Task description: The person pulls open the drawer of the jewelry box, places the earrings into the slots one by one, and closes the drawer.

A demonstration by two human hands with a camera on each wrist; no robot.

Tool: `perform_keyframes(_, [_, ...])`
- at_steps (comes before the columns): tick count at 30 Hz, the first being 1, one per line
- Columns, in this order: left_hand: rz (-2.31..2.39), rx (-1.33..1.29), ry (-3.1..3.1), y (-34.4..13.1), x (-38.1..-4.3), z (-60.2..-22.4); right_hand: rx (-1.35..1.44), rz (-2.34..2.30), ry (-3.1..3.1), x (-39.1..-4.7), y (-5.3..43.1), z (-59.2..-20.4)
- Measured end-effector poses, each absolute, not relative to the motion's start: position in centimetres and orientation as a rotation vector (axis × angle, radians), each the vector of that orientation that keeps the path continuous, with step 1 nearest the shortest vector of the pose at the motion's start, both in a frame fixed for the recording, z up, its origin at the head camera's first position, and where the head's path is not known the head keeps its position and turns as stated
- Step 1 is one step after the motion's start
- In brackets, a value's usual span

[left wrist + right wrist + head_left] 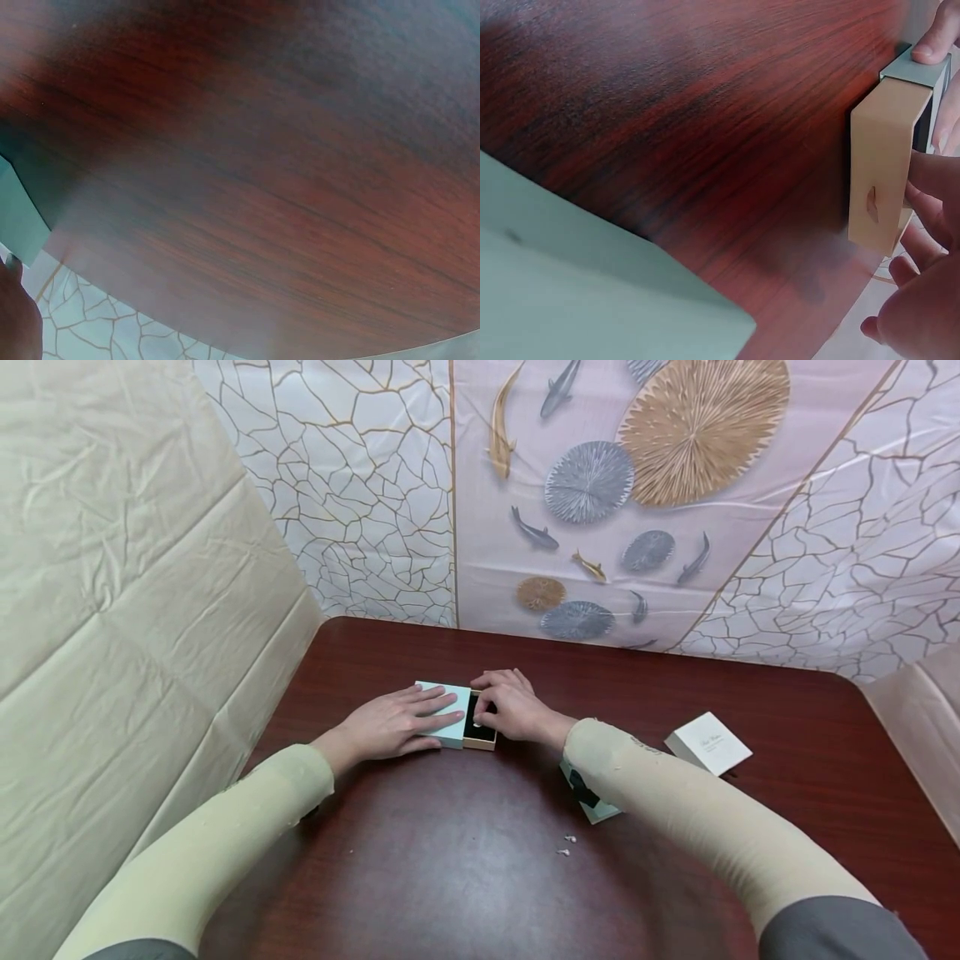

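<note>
Pinching a white piece (477,723), the right hand (512,706) overhangs the box (452,735) beneath the flat left hand (393,722).

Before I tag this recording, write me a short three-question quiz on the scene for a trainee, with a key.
1. True or false: the tan drawer sits partly out of its pale blue box sleeve.
2. Which of the person's hands rests spread on top of the box sleeve?
A) Right
B) Left
C) Neither
3. Fill the gap: in the head view, the white box with printed lettering lies to the ____ of the right hand.

Key
1. True; the black lining shows.
2. B; the left hand lies across it.
3. Right.
</note>
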State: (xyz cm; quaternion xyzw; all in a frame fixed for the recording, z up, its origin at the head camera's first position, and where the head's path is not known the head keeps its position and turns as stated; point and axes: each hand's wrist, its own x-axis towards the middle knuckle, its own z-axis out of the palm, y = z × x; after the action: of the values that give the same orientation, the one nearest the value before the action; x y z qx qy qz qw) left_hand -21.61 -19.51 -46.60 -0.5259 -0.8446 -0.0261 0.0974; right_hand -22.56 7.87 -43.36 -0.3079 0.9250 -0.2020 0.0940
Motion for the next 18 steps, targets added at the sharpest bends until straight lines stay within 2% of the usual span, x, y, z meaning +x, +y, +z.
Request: perform_keyframes(18, [-0.138,-1.563,-2.523,-19.55,-21.62,-46.71,-0.882,-0.560,2.786,-22.72,8.00,-43.23])
